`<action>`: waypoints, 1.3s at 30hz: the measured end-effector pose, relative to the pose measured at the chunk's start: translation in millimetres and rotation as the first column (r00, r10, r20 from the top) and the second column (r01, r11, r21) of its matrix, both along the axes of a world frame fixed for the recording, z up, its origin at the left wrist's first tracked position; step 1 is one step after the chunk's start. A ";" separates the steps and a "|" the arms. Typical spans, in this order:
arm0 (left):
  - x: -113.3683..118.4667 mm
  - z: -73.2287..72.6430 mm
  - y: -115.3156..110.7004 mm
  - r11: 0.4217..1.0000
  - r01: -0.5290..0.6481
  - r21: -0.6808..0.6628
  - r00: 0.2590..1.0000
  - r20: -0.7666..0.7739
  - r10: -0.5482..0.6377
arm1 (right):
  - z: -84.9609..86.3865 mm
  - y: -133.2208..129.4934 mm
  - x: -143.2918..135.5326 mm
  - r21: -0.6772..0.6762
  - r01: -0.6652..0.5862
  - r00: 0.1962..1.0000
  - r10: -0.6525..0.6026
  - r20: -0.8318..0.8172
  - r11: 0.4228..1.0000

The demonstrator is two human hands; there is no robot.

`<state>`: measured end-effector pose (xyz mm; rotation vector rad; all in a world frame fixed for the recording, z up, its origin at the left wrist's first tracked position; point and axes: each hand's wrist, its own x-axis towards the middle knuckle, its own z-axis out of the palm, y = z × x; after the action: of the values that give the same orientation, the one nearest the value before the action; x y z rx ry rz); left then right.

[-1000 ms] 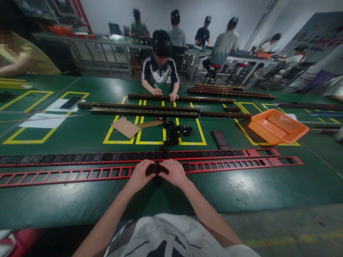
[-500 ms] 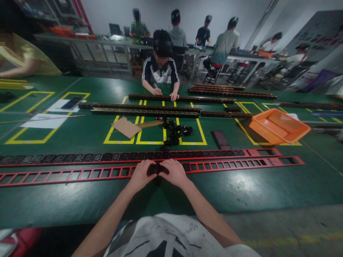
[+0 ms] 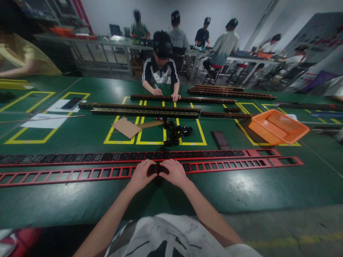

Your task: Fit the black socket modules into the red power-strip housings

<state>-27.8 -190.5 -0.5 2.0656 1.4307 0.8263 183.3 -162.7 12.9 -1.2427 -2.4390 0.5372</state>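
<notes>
Both hands meet over the nearer red slotted rail (image 3: 102,174), close to its middle. My left hand (image 3: 142,175) and my right hand (image 3: 174,172) are closed around a small black part (image 3: 157,170), thumbs nearly touching on its near side. The fingers hide much of that part, and I cannot tell how deep it sits in the rail. Just right of my right hand, one black socket insert (image 3: 187,167) fills a slot. Behind lies a second red rail (image 3: 262,152), with a row of black square socket inserts (image 3: 115,157) along it.
A pile of black parts (image 3: 175,134) lies beyond the rails, beside a cardboard piece (image 3: 127,127). An orange bin (image 3: 280,128) stands at the right. Long dark metal strips (image 3: 144,110) cross the table. Opposite, a person (image 3: 160,67) holds a pen over another strip.
My hands keep the same grip at the same spot. Across the table, the person's strip has shifted slightly to the right.
</notes>
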 end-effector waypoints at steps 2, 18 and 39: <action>-0.5 -0.3 0.7 1.000 0.009 0.000 1.000 0.022 -0.009 | -0.7 0.0 0.0 0.001 -0.001 1.000 0.001 0.003 1.000; -2.1 -4.0 2.4 1.000 0.004 0.003 1.000 0.006 -0.004 | 2.9 -0.1 -0.8 -0.005 -0.002 1.000 0.002 0.018 1.000; 1.3 2.5 1.4 1.000 -0.008 -0.009 0.991 -0.136 0.007 | 3.1 0.4 -1.4 -0.018 -0.006 0.999 0.006 0.033 1.000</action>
<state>-26.5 -189.1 1.9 2.1469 1.5114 0.6916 181.9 -162.3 16.0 -1.2617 -2.4711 0.5456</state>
